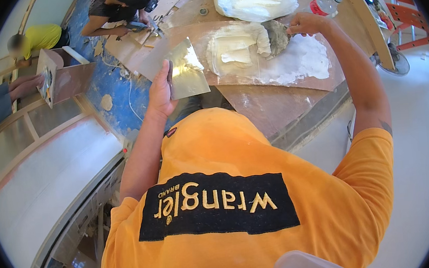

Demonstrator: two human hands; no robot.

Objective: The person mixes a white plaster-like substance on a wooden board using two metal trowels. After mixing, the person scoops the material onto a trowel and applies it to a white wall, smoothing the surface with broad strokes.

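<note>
Left hand (161, 93) clasps a plate (184, 79), likely to support paste (192, 60); right hand (308, 23) pinches a scraper (277, 39) near the board's (335, 78) far edge.

Your left forearm (137, 158) runs upward and slightly inward, ending in a left hand (160, 92) closed in a grip, thumb pointing up, fingers mostly hidden. Your right arm (359, 70) reaches farther forward, its forearm angling inward to a right hand (309, 23) with curled fingers and back upward. Your hands are well apart.
</note>
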